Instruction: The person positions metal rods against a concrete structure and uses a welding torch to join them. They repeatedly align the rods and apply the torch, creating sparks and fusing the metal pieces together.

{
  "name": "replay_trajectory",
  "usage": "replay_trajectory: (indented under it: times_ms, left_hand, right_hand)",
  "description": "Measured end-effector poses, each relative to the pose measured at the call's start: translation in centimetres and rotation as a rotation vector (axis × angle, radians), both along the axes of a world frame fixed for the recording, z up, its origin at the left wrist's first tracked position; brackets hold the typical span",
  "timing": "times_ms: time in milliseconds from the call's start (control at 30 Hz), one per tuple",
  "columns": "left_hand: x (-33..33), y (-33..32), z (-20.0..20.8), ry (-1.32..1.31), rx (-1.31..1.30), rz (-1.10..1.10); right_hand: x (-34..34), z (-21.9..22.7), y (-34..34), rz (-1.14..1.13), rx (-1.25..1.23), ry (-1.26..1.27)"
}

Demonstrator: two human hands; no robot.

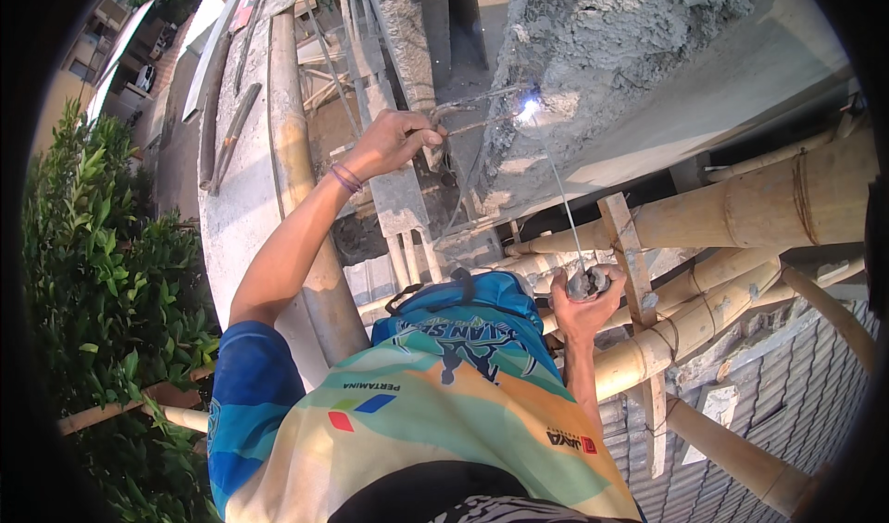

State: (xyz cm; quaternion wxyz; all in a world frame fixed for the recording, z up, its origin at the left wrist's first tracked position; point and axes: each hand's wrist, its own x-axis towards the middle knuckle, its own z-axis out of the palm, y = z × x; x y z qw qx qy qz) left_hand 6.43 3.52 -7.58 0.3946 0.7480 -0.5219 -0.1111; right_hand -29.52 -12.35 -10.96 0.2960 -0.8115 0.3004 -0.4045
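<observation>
My left hand (396,143) is closed on the bent end of a thin steel bar (472,102) that reaches right toward rough grey concrete (611,37). Lower and to the right, my right hand (582,312) grips a dark, worn welding electrode holder (585,286). From it a long thin welding electrode (562,185) runs up to the far end of the bar. A bright bluish-white arc (530,108) glows at its tip, against the concrete; its glare hides the joint. Loose wire hangs below my left hand.
Thick bamboo poles (741,213) cross at the right above a grey corrugated roof (759,412). Another bamboo pole (294,152) runs along the concrete ledge (243,217) at my left. Green foliage (102,310) lies beyond it. A wooden batten (634,264) stands near my right hand.
</observation>
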Motion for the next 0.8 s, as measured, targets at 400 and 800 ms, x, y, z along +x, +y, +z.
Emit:
replay_trajectory:
  times_ms: [400, 800]
  left_hand:
    - [-0.11, 0.02, 0.17, 0.008, 0.005, 0.001]
    - [-0.02, 0.01, 0.19, -0.001, 0.014, -0.003]
  right_hand:
    - [0.2, 0.05, -0.03, -0.006, 0.032, -0.009]
    - [0.31, 0.18, -0.08, -0.009, 0.016, 0.035]
